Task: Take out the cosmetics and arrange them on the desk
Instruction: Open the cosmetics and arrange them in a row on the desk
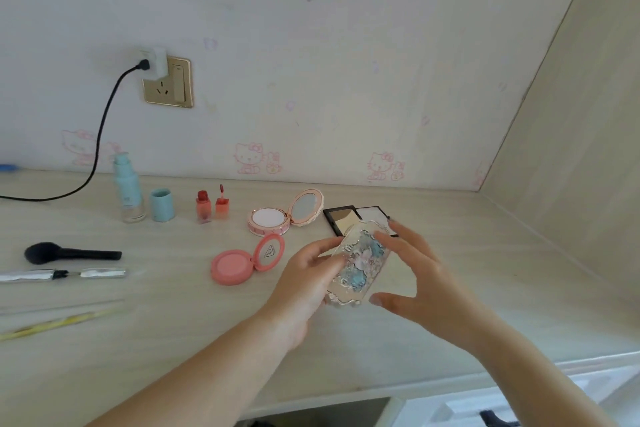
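**Ornate palette held over the counter, long axis slanting away**

An embossed rectangular palette case (360, 262), decorated in pale blue and pink relief with a gilt-looking scalloped edge, is held just above the counter (450, 218) between two hands. Its long axis runs from the near end, by the wrists, up and slightly right toward the wall, with the decorated face turned up to the camera. The left hand (304, 282) grips it along the left edge, fingers curled onto the lid and thumb out of sight beneath. The right hand (420, 274) is spread wide, fingertips touching the far right edge and thumb against the near corner; how firmly it holds is hard to judge.

Behind the case lies an open black compact (348, 218), partly covered by it and by the right fingers. To the left sit an open pink-and-gold powder compact (277, 218) with its mirror raised, an open coral blush (239, 263), two small red lip tints (211, 206), a blue pump bottle (128, 192) and its separate cap (162, 204). Farther left a black brush (69, 253), a silver tube (52, 274) and a yellow stick (59, 322) lie lengthwise, the last two cut off at the frame edge and blurred. A black cable (104, 121) runs to a wall socket (169, 81).
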A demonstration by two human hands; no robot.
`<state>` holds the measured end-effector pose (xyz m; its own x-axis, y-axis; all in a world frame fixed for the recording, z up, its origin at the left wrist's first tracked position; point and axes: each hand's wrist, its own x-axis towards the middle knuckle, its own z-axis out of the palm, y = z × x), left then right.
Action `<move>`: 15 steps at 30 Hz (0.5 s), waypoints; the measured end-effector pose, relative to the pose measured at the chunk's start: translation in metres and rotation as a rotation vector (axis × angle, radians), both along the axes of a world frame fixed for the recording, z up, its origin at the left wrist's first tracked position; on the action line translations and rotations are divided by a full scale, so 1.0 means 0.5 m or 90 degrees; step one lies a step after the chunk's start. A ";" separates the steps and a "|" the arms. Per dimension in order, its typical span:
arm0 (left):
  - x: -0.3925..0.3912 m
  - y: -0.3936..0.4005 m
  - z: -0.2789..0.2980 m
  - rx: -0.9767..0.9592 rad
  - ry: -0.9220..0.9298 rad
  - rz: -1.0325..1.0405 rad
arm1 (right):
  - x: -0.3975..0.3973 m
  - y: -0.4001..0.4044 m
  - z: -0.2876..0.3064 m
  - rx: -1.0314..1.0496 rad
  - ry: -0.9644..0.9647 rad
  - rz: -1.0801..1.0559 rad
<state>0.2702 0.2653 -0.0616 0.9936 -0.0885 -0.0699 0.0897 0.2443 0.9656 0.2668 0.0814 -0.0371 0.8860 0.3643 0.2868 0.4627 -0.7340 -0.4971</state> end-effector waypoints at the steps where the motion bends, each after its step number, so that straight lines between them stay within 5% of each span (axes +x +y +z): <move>1: -0.001 0.008 0.004 0.002 0.006 -0.015 | 0.004 -0.002 0.010 -0.058 -0.028 0.022; 7: -0.008 0.038 0.025 0.013 0.067 -0.110 | 0.016 0.013 0.045 -0.182 -0.057 0.099; 12: -0.013 0.060 0.036 -0.231 0.118 -0.181 | 0.015 0.036 0.029 -0.143 -0.045 -0.042; 15: -0.022 0.048 0.018 -0.245 0.057 -0.189 | 0.006 0.056 0.023 -0.108 -0.026 -0.101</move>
<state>0.2593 0.2894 -0.0527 0.9132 -0.4030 -0.0608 0.2883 0.5332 0.7953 0.2697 0.1094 -0.0257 0.9250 0.2670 0.2704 0.3517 -0.8709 -0.3432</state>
